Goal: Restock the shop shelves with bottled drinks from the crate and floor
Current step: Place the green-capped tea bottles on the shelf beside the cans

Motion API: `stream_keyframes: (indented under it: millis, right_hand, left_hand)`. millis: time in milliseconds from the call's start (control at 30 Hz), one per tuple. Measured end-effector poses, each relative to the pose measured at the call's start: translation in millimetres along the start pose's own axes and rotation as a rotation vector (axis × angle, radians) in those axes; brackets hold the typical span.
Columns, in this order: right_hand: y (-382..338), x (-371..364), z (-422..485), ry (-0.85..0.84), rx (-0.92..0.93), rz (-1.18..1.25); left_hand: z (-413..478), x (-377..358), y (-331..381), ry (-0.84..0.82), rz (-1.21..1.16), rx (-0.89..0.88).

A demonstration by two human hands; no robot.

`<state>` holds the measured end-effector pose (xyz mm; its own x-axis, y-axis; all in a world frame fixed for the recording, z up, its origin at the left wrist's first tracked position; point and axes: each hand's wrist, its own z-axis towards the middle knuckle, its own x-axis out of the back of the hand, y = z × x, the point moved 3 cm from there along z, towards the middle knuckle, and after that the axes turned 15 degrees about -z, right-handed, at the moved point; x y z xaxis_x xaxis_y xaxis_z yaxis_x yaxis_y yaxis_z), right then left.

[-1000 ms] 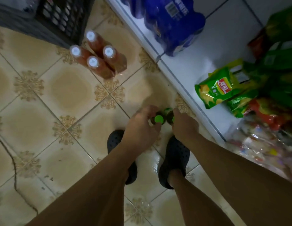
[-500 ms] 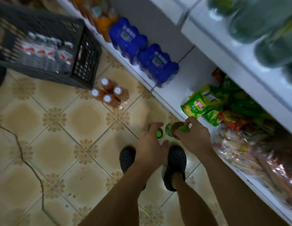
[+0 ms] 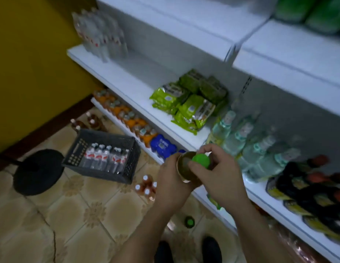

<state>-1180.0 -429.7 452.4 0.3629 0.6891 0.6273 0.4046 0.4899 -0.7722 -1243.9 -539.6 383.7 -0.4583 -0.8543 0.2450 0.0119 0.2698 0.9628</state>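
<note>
Green cap (image 3: 200, 161): pinched between thumb and fingers of the right hand (image 3: 224, 179), in front of the shelf edge.
Other hand: the left hand (image 3: 171, 185) curls round a brown bottle (image 3: 184, 168) that touches the cap. I cannot tell whether the cap belongs to it or to a second bottle.
Ground: beige patterned floor (image 3: 80, 215) with one crack (image 3: 51, 234); two dark shoes (image 3: 163, 251) at the bottom.
Room: yellow wall (image 3: 32, 63) on the left, white shelves (image 3: 127, 86) on the right.
Crate (image 3: 102, 154): one, dark, on the floor by the bottom shelf. It holds clear red-labelled bottles, number unclear.
Loose on the floor: four white-capped bottles (image 3: 146, 185) just right of the crate, and one green-capped bottle (image 3: 189, 222) near the shoes.
Shelf stock: green packs (image 3: 184, 103) and pale bottles (image 3: 250, 149), too blurred to count.
</note>
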Motion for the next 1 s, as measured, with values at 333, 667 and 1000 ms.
stream_keyframes:
  millis: [333,667,1000]
  right_hand:
    - [-145.5,139.0,-15.9,0.262,0.233,0.16]
    - [-174.5,244.4,-59.4,0.415,0.282,0.058]
    - [-135.4,379.0,-66.0,0.602,0.091,-0.109]
  left_hand:
    - [-6.0,47.0,214.1,0.06,-0.322,-0.302]
    - [-30.1,-2.1,337.6,-0.135,-0.416,-0.483]
    - [-26.6,-113.3,397.6,-0.444,-0.208,-0.575]
